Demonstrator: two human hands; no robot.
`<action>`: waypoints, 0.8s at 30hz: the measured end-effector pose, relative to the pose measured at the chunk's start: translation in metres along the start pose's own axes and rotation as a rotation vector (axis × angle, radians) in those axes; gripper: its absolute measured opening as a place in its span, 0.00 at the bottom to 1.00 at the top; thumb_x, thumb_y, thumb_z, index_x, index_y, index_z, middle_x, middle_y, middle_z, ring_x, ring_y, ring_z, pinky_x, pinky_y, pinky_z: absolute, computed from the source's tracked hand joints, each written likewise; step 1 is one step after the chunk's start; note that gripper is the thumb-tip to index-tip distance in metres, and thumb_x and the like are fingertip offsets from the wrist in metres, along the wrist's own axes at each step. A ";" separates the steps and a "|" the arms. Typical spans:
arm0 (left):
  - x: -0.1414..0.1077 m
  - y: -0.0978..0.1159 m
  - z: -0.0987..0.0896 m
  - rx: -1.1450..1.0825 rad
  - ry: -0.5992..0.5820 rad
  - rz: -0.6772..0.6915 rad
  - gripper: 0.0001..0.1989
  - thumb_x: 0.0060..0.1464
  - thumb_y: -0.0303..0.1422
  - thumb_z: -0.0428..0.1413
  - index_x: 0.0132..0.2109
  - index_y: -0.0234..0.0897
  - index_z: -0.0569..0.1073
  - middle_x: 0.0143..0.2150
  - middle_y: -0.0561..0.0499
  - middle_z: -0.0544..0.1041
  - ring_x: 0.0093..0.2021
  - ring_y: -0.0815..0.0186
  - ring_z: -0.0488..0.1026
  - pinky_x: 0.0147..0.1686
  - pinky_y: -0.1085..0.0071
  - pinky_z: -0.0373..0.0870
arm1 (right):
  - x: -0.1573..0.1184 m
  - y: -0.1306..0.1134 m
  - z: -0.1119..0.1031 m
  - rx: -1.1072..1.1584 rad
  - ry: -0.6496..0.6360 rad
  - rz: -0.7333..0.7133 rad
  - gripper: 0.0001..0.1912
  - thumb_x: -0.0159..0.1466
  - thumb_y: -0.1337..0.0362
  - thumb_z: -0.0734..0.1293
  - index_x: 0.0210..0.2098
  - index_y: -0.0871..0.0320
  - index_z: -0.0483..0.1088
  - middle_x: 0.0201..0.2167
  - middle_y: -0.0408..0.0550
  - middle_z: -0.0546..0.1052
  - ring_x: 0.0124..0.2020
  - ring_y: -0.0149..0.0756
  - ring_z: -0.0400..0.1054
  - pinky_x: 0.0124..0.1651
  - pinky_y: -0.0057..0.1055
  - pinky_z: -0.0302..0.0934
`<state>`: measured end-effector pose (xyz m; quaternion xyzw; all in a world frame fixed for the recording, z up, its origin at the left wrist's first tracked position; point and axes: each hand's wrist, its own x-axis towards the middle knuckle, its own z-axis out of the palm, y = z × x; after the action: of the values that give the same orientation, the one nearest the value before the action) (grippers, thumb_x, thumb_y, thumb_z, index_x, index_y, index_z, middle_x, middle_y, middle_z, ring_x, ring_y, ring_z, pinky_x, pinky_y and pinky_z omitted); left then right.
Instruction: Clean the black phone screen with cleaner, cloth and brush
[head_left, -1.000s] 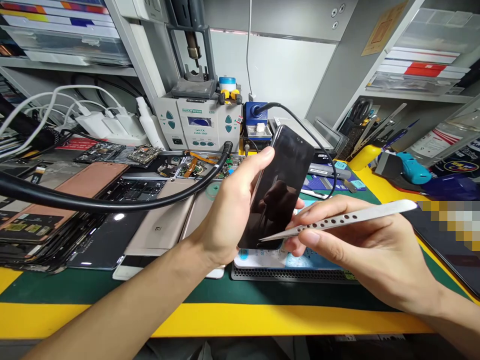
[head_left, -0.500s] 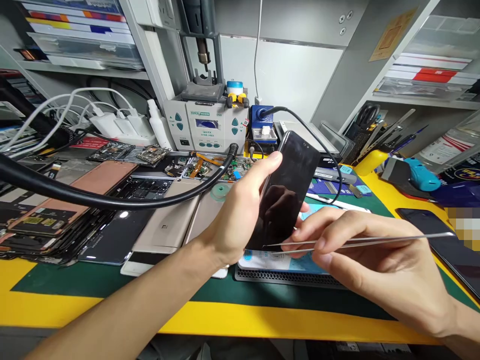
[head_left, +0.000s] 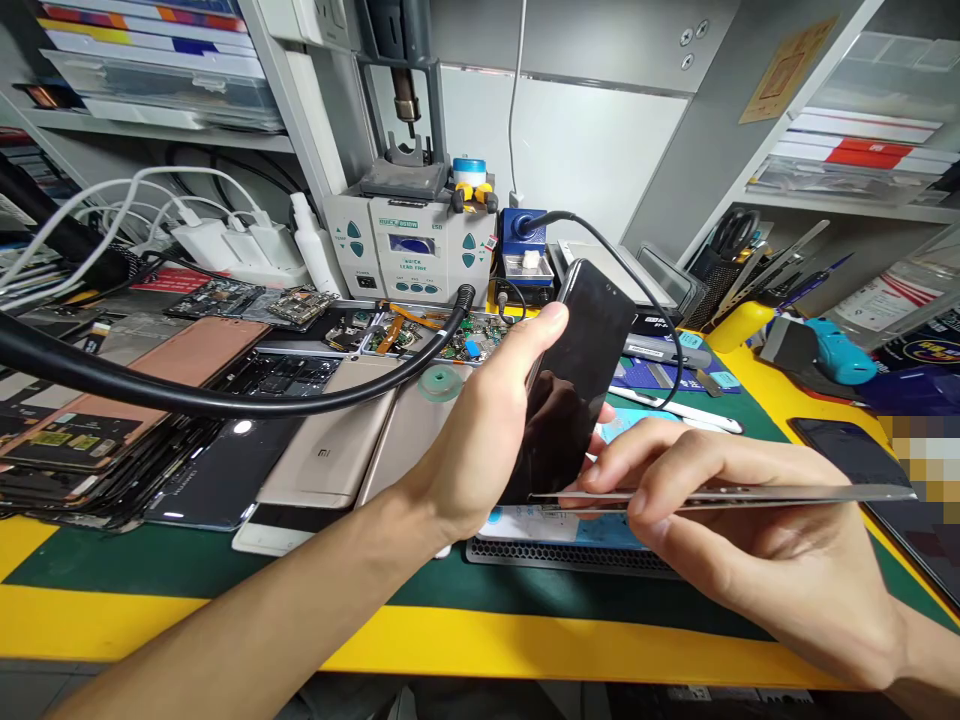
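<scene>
A black smartphone (head_left: 581, 375) is tilted upright in front of me, its dark glossy screen turned toward me. My left hand (head_left: 484, 430) is closed around its left edge, thumb along the side; fingertips show past the right edge. My right hand (head_left: 720, 510) pinches a pair of metal tweezers (head_left: 787, 496) lying nearly level. Their tips point left and come to the bottom edge of the phone; whether they touch it I cannot tell. Beneath the phone lies a blue and white item (head_left: 592, 525), partly hidden by my hands, on a dark perforated plate (head_left: 570, 557).
A black hose (head_left: 300, 402) arcs across the left side from the hot-air station (head_left: 412, 250). Phones and phone parts, among them a gold phone (head_left: 330, 440), crowd the left. A dark phone (head_left: 900, 500) lies at right, below a tool holder (head_left: 720, 265).
The tweezers have rolled in my right hand, so their broad side shows more and the two arms look closer together. The phone and my left hand have barely moved.
</scene>
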<state>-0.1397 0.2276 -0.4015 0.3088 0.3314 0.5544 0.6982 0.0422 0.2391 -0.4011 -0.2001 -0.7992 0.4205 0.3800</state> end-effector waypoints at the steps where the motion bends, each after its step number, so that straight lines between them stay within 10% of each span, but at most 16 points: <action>1: 0.000 0.000 0.000 -0.002 0.000 -0.002 0.23 0.60 0.53 0.53 0.46 0.39 0.76 0.36 0.48 0.80 0.41 0.52 0.81 0.36 0.60 0.79 | 0.000 0.000 0.000 0.000 -0.005 0.003 0.13 0.60 0.77 0.68 0.32 0.51 0.76 0.35 0.42 0.83 0.37 0.36 0.79 0.48 0.31 0.76; 24: -0.002 0.000 0.002 -0.014 -0.034 0.010 0.21 0.61 0.52 0.54 0.49 0.41 0.74 0.36 0.51 0.80 0.41 0.53 0.80 0.39 0.60 0.78 | -0.001 0.001 0.001 0.008 -0.044 0.001 0.14 0.59 0.79 0.67 0.32 0.53 0.76 0.35 0.44 0.82 0.36 0.36 0.78 0.45 0.32 0.75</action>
<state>-0.1382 0.2253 -0.4001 0.3149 0.3140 0.5549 0.7030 0.0425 0.2387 -0.4027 -0.1897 -0.8056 0.4283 0.3627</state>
